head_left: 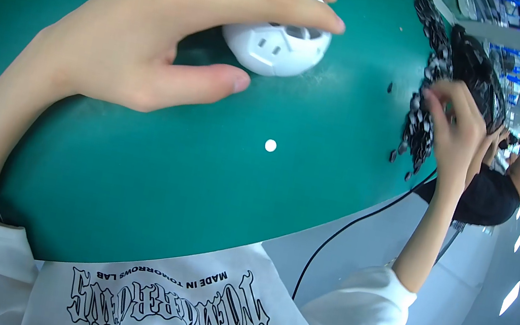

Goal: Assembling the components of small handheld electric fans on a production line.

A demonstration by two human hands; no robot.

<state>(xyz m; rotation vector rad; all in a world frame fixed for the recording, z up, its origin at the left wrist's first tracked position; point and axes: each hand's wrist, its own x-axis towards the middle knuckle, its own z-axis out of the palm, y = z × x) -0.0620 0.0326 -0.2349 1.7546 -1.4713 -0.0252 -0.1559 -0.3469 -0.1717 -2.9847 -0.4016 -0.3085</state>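
My left hand (181, 16) reaches over a white rounded plastic housing (276, 50) with small slots, at the table's far middle. Its fingers stretch across the top of the housing, and the thumb stands apart from it. Part of the housing is hidden beneath the fingers. On the right, my right hand (457, 128) is at a long pile of small dark glossy parts (423, 125). Its fingers are bent in toward the thumb in a pinch at the pile. Whatever lies between the fingertips is too small to make out.
A white round disc (270, 145) lies on the green tabletop (200, 187). Beside the pile sits a black plastic bag (475, 68). A black cable (346, 228) hangs off the near right edge. Another person in a black shirt (490, 196) is farther right.
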